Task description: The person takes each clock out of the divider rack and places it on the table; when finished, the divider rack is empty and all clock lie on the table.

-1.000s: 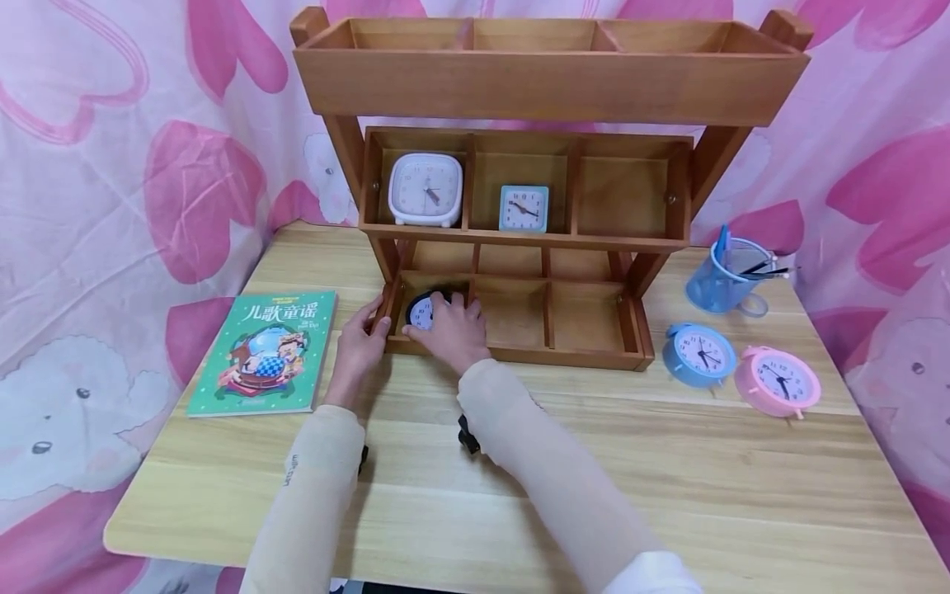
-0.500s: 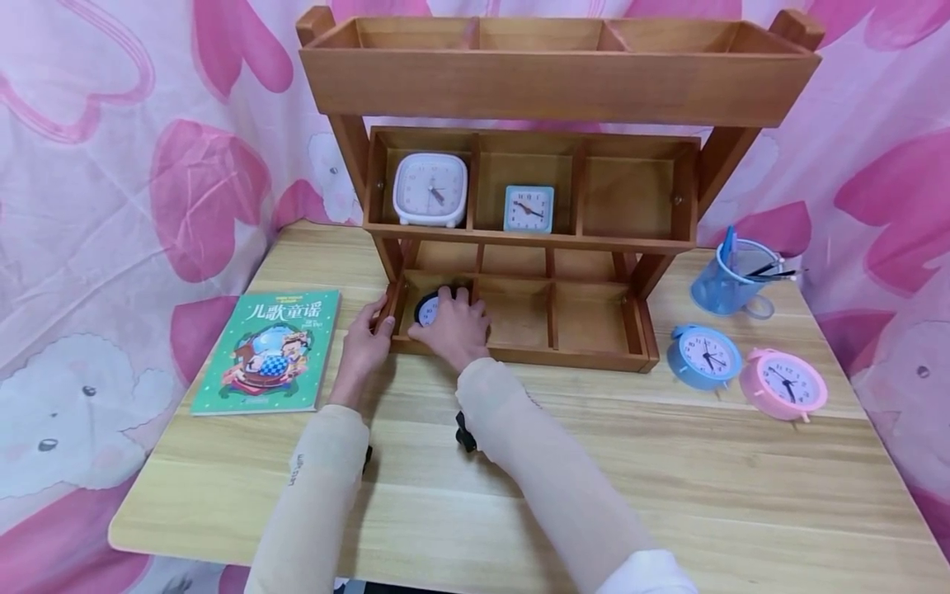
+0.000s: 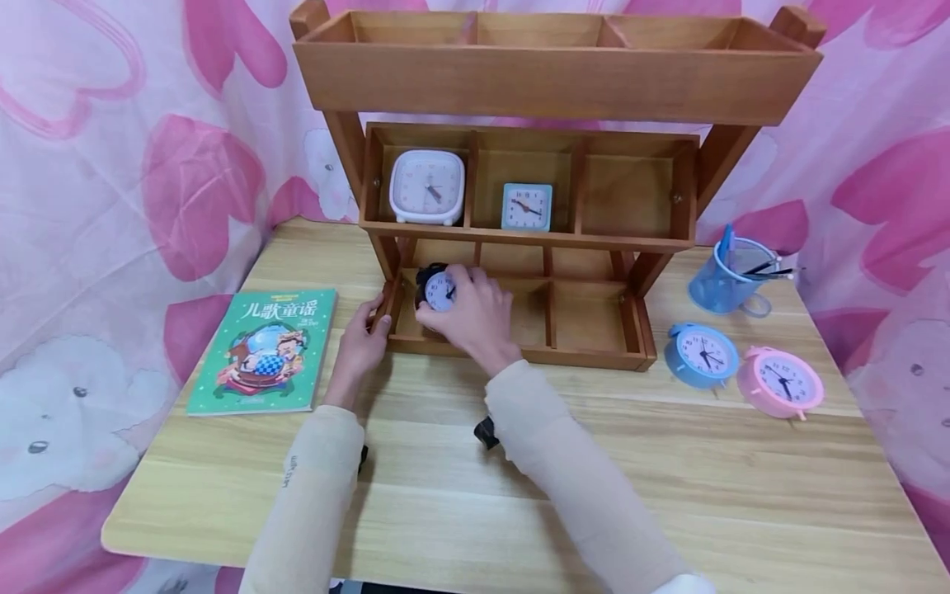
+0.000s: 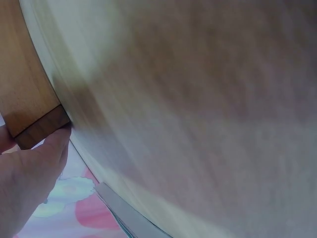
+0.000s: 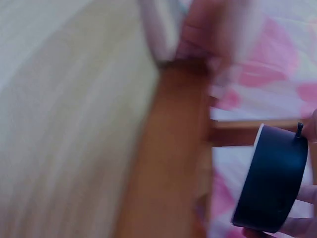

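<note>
Now, the right hand (image 3: 475,318) has the black round clock (image 3: 439,291), thumb and fingers curled round its body and covering the right part of its pale dial. That clock sits at the leftmost compartment of the bottom tier, just right of and beyond the left hand (image 3: 361,342); whether it touches the compartment floor, I can't tell. In the right wrist view its dark side shows, tilted, with fingertips on it.

And the left hand? It grips the left end of the wooden rack (image 3: 552,82), thumb and a finger on either side of the wood in its own wrist view.

Up above both hands, on the middle tier, a white rounded-square alarm clock (image 3: 427,187) stands in the left compartment, and a small light-blue square clock (image 3: 527,207) in the centre one.

Well off to the right of the right hand there's a blue round alarm clock (image 3: 702,355), with a pink round alarm clock (image 3: 781,382) just beside it, and a blue pen cup (image 3: 720,280) holding pens behind them. Just left of the left hand, a green picture book (image 3: 263,351) lies face up on the wooden table (image 3: 423,495).
</note>
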`<state>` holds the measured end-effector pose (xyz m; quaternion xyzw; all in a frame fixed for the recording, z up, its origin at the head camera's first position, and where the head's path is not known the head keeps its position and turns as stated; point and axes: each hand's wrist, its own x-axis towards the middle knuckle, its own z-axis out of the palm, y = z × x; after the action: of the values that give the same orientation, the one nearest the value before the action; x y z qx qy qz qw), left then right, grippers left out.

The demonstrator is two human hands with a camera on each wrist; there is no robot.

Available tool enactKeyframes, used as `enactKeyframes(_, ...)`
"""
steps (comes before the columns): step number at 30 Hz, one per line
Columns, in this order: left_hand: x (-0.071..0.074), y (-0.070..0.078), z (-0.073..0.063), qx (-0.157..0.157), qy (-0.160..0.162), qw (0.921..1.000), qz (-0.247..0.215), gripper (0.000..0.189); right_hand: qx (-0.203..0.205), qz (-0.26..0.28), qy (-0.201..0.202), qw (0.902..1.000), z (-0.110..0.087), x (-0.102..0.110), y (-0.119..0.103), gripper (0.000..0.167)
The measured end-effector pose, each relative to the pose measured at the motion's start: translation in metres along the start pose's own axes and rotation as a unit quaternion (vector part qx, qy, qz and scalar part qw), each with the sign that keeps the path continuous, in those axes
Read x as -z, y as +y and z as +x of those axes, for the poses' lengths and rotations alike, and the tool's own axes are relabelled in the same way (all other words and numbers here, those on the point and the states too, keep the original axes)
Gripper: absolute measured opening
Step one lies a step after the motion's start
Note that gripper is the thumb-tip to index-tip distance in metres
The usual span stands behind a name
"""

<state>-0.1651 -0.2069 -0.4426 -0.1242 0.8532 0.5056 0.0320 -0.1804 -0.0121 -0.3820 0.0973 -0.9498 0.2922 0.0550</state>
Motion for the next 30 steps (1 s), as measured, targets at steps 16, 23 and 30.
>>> enactKeyframes(16,0.004,0.008,-0.003,0.040,-0.014,0.9991,-0.010,0.052,-0.089,-0.005,0.065,0.9939,-0.119,0.130,0.140,0.062)
enactKeyframes(23,0.004,0.009,-0.002,0.037,-0.019,0.9991,-0.009,0.052,-0.167,-0.054,0.020,0.9843,-0.172,0.150,0.189,0.071)
enactKeyframes(30,0.002,0.007,-0.001,0.020,-0.010,0.9997,-0.012,0.051,-0.151,-0.089,0.031,0.9840,-0.188,0.147,0.222,0.062)
